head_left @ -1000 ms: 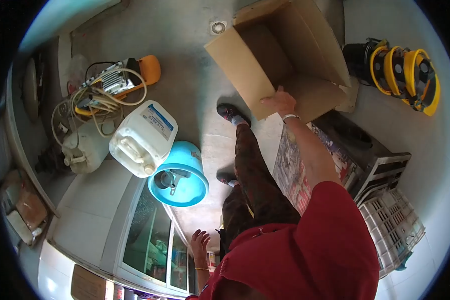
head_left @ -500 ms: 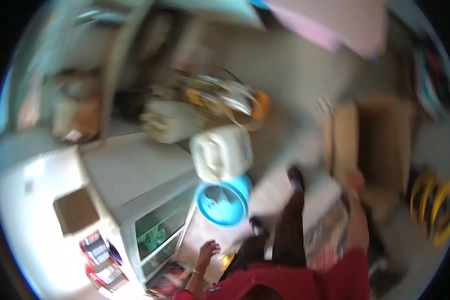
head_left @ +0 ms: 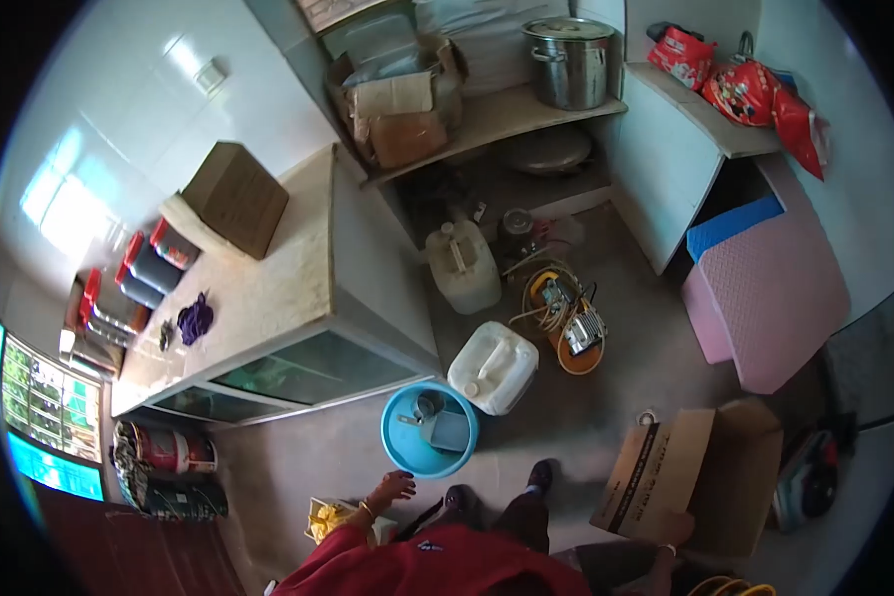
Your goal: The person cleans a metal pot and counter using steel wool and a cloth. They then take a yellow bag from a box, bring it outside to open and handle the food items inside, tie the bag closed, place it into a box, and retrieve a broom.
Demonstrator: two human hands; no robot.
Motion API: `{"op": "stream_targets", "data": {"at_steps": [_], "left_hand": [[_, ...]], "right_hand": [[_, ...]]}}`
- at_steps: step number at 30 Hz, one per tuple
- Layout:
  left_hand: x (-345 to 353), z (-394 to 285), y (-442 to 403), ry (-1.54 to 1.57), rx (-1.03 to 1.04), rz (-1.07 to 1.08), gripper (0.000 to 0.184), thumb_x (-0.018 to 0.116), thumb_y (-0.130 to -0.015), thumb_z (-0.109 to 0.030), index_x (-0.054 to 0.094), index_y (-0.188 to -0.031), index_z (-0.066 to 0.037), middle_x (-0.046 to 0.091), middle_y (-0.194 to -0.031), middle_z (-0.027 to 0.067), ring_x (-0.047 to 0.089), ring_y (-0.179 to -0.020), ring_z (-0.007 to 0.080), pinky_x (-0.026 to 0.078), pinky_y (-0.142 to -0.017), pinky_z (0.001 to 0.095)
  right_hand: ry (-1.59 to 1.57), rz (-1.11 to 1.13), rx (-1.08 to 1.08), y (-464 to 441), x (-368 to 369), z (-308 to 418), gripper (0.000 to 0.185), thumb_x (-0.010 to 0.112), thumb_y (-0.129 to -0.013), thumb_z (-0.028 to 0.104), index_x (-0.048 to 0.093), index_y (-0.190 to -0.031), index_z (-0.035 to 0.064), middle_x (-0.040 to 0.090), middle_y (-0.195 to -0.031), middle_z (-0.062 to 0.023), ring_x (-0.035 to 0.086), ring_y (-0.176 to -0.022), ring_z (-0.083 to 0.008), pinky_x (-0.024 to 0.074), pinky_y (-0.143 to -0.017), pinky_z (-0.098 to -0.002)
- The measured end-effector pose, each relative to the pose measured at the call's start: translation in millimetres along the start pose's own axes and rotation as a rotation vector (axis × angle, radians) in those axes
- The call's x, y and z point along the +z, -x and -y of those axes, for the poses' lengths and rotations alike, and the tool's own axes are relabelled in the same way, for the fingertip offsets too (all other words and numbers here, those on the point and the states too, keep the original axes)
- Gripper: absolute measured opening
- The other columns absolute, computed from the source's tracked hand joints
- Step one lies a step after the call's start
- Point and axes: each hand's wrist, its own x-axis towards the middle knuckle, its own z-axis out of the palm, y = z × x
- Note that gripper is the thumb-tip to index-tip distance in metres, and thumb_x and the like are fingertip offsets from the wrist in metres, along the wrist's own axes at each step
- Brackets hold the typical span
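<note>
My right hand [head_left: 677, 529] grips the near edge of an open cardboard box [head_left: 733, 477], its fingers partly hidden against the cardboard. The box stands to my right, with one printed flap folded outward. My left hand [head_left: 395, 486] is held out in the air, fingers loosely apart and holding nothing. Just beyond it in view sits a round blue basin [head_left: 392, 455] with a metal cup [head_left: 429, 403] and a flat grey piece inside. Beside the basin lies a white plastic jerrycan [head_left: 494, 368].
A second jerrycan [head_left: 464, 268] and an orange machine with a coiled hose [head_left: 578, 333] are on the floor ahead. A counter [head_left: 293, 258] runs along the left. Pink padded sheets [head_left: 775, 288] stand at right. A steel pot [head_left: 569, 74] is on the back shelf.
The view has turned and become sharp, showing more of the left counter and back shelf. My right hand stays at the box, and my left hand stays empty.
</note>
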Motion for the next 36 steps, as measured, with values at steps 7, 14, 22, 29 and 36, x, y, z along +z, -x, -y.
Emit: {"op": "stream_targets", "data": {"at_steps": [7,14,22,29,36], "left_hand": [[-45,55,-17,0.259,0.087,0.047,0.033,0.057,-0.082,-0.013,0.054,-0.114,-0.003,0.064,-0.086,0.0092,0.066,-0.071,0.0219,0.054,-0.058,0.0319],[-86,74,-11,0.306,0.112,-0.217,0.032,0.055,-0.077,-0.009,0.056,-0.108,0.001,0.063,-0.083,0.0101,0.064,-0.066,0.0202,0.052,-0.055,0.0313],[-48,-8,10,0.380,0.347,-0.100,0.035,0.053,-0.083,-0.022,0.057,-0.109,0.001,0.063,-0.091,0.0095,0.062,-0.077,0.0184,0.051,-0.067,0.0285],[70,-157,65,0.475,0.399,0.602,0.082,0.053,-0.086,-0.054,0.016,-0.144,-0.009,0.023,-0.143,0.0180,0.043,-0.119,0.0386,0.045,-0.087,0.0545],[87,-178,89,0.658,0.407,0.740,0.070,0.045,-0.086,-0.060,0.034,-0.137,-0.012,0.036,-0.137,0.0168,0.046,-0.112,0.0397,0.042,-0.088,0.0609]], "right_hand": [[-0.273,-0.140,-0.296,60,-67,23,0.030,0.080,-0.056,0.016,0.066,-0.079,0.0015,0.066,-0.072,-0.0145,0.063,-0.066,-0.0295,0.0513,-0.064,-0.0379],[-0.082,-0.178,-0.590,94,-171,144,0.029,0.078,-0.055,0.015,0.062,-0.073,-0.0010,0.064,-0.072,-0.0189,0.062,-0.066,-0.0347,0.0492,-0.061,-0.0418],[0.428,-0.184,-0.801,150,-232,203,0.035,0.070,-0.069,0.026,0.061,-0.090,0.0006,0.059,-0.077,-0.0206,0.054,-0.073,-0.0414,0.0412,-0.072,-0.0479],[0.497,-0.055,-0.886,210,-290,271,0.031,0.063,-0.075,0.017,0.058,-0.102,0.0008,0.059,-0.092,-0.0194,0.053,-0.087,-0.0381,0.0386,-0.079,-0.0470],[0.383,-0.257,-1.311,226,-304,298,0.022,0.070,-0.062,0.008,0.049,-0.066,0.0021,0.057,-0.065,-0.0129,0.059,-0.066,-0.0304,0.0456,-0.059,-0.0406]]}}
